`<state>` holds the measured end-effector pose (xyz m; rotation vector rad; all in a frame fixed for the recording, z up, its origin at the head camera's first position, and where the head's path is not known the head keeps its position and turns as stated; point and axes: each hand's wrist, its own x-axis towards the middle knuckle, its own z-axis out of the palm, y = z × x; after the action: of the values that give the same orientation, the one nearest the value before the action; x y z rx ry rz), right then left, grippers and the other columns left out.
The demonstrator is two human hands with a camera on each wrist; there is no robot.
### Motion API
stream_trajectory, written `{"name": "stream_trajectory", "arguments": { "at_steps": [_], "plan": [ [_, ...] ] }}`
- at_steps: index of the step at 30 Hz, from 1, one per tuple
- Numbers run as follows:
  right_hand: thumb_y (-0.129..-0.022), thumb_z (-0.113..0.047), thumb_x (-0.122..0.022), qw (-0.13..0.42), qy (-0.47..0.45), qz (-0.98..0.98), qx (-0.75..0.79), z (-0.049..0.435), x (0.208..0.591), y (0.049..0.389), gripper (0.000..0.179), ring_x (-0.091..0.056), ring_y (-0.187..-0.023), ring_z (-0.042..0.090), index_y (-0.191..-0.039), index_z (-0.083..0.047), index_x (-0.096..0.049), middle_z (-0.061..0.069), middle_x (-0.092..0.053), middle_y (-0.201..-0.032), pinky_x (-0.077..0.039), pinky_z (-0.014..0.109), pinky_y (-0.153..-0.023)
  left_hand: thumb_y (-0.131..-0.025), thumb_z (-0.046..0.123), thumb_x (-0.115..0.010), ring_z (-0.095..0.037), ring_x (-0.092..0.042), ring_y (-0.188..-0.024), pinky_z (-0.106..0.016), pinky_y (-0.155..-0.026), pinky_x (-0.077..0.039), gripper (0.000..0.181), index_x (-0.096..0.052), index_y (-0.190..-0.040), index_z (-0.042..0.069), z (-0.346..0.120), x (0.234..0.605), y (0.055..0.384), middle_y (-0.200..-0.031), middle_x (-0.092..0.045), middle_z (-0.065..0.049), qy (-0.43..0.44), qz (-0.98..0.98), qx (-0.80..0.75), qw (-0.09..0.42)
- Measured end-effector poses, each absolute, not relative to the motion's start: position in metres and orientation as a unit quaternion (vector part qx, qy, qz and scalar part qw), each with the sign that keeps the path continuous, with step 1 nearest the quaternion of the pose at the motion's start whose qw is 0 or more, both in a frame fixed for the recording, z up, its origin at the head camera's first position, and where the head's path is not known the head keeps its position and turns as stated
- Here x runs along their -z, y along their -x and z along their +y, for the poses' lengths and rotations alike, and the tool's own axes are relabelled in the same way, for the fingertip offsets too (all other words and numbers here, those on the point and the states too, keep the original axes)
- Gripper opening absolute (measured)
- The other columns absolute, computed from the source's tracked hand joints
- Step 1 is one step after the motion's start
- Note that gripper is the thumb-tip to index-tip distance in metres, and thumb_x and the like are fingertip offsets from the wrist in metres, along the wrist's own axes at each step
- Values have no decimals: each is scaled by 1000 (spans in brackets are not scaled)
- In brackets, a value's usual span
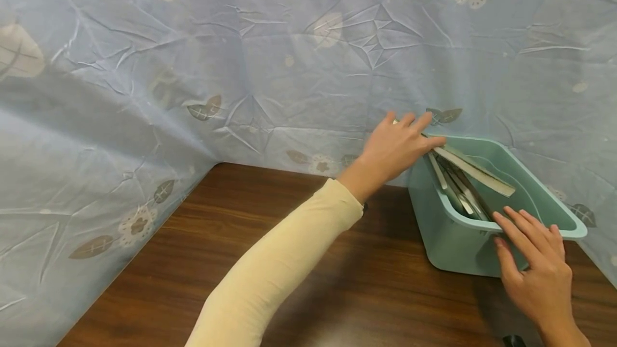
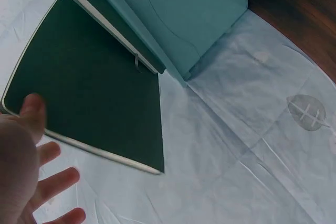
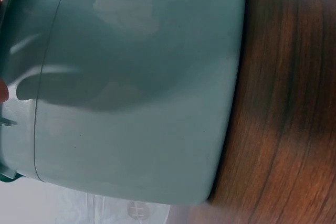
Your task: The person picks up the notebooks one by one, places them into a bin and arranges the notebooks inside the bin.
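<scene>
My left hand (image 1: 397, 141) is at the back left corner of a pale green plastic bin (image 1: 455, 248), gripping a dark green notebook (image 2: 94, 87) that sticks out past the rim. In the left wrist view the thumb lies on its cover and the other fingers spread beyond its pale edge. Beside it, a second notebook (image 2: 107, 24) with white page edges and a small loop leans at the bin's wall. Several thin books or notebooks (image 1: 460, 186) slant inside the bin. At the front rim rests my right hand (image 1: 537, 258), fingers fairly straight, thumb near the outer wall.
The bin stands on a dark brown wooden table (image 1: 193, 261), toward its back right. A pale blue flowered sheet (image 1: 299, 68) hangs close behind the table and on its left. A small black object (image 1: 513, 341) shows at the bottom edge, near my right wrist.
</scene>
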<state>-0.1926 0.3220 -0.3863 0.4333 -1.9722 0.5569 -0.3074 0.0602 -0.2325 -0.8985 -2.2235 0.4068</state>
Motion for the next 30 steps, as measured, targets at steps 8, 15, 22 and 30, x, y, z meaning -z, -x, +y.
{"name": "stream_trajectory", "arguments": {
  "at_steps": [8,15,22,30],
  "plan": [
    [-96,-32,-59,491,-172,-824,-224,323,387,193,38,-48,-137,27,-127,-12,-68,12,-62,-136,-21,63,-117,-99,67,-25,-18,-44,-138,-42,-109,-42,58,-15,-154,50,65,224,302,-158,-33,4,314,-883,-129,323],
    [-95,-31,-61,497,-175,-818,-233,323,387,193,37,-49,-136,26,-125,-11,-69,12,-63,-134,-21,63,-117,-90,80,-12,-23,-13,-154,-53,-120,-23,67,7,-151,57,70,221,299,-168,-2,7,300,-927,-118,193],
    [-95,-30,-61,494,-175,-819,-233,323,387,193,37,-49,-136,28,-126,-11,-69,12,-63,-135,-21,63,-117,-90,81,-12,-22,-10,-155,-53,-121,-20,67,8,-150,58,71,222,298,-168,-1,8,301,-931,-107,179],
    [-94,-24,-60,462,-166,-845,-213,327,387,190,39,-44,-140,27,-131,-14,-65,11,-59,-140,-17,62,-118,-87,84,-11,-22,-6,-156,-59,-120,-15,68,13,-147,61,64,228,300,-167,3,12,277,-947,-70,150]
  ]
}}
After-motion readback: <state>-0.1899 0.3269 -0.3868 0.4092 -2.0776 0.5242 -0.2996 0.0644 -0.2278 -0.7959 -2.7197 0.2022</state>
